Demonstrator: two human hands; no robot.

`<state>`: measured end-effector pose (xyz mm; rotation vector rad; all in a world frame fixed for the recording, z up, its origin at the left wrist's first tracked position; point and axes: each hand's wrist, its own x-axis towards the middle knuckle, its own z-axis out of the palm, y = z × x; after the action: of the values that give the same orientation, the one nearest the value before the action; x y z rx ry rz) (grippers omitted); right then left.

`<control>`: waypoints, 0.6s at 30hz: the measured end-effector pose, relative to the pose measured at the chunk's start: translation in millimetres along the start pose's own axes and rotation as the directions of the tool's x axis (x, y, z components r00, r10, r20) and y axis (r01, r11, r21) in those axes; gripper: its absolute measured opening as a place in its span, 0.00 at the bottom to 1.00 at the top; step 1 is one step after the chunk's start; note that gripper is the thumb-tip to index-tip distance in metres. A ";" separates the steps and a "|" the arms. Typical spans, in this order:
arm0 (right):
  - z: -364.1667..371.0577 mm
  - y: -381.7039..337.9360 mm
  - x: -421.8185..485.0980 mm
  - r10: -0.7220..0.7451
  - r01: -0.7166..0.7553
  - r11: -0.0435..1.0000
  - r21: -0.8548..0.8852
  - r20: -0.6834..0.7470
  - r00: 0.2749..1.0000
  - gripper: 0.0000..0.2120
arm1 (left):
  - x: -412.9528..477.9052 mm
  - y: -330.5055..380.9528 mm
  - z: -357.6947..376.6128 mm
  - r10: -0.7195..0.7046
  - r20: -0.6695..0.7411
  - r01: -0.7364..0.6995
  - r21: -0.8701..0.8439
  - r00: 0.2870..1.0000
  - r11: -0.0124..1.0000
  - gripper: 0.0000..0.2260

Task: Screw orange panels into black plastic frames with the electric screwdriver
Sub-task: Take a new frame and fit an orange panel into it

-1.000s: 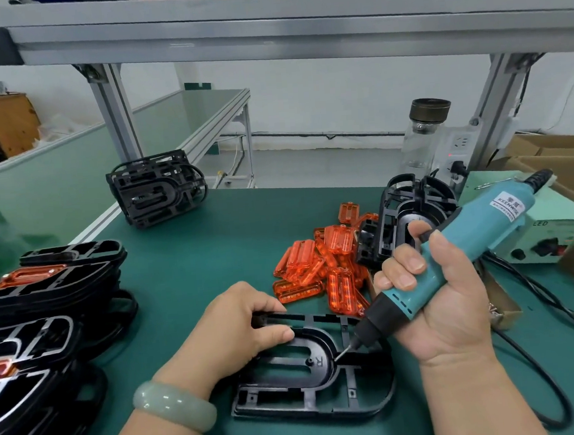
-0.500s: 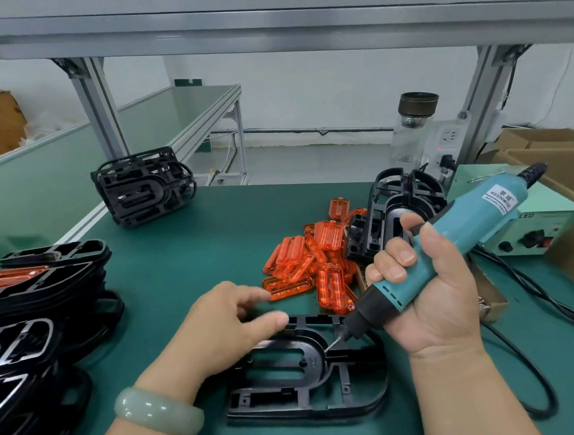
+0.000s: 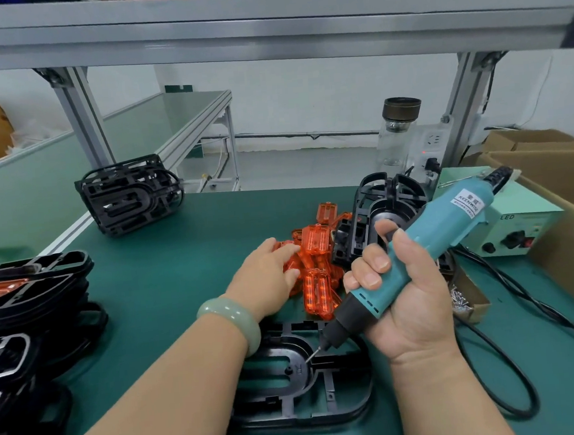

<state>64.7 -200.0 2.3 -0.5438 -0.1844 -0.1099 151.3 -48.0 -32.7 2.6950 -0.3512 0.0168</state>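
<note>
Fingers of the left hand [image 3: 269, 277] lie loose and flat on the heap of see-through orange plastic panels [image 3: 315, 246], holding none. The right hand [image 3: 409, 303] is wrapped tight round the blue-green electric screwdriver [image 3: 451, 225]. Its thin tip points down at the flat black plastic frame [image 3: 275, 391] on the green table [image 3: 180, 277].

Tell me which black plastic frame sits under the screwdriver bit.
The lone black plastic frame lying flat nearest the person; the teal electric screwdriver in the right hand points at it. The left stack, far bundle and upright frames lie away from it.
</note>
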 end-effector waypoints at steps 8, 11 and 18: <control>2.8 1.0 -0.6 0.027 -0.027 1.000 0.009 -0.022 0.999 0.06 | -7.4 -5.1 -8.1 0.091 -0.030 -0.088 0.107 0.995 0.990 0.18; 1.6 0.7 -0.1 0.030 -0.030 0.999 0.015 -0.025 0.999 0.06 | -12.5 -5.0 -10.0 0.111 -0.040 -0.105 0.118 0.993 0.987 0.17; -0.1 1.8 -0.4 0.026 -0.026 1.000 -0.006 -0.011 1.000 0.06 | -22.8 -10.3 -13.1 0.058 -0.136 -0.045 0.093 0.989 0.995 0.19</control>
<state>64.6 -198.6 1.2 -0.5511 -0.1662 -0.0880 132.3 -28.1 -26.5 2.7540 -0.3853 0.2390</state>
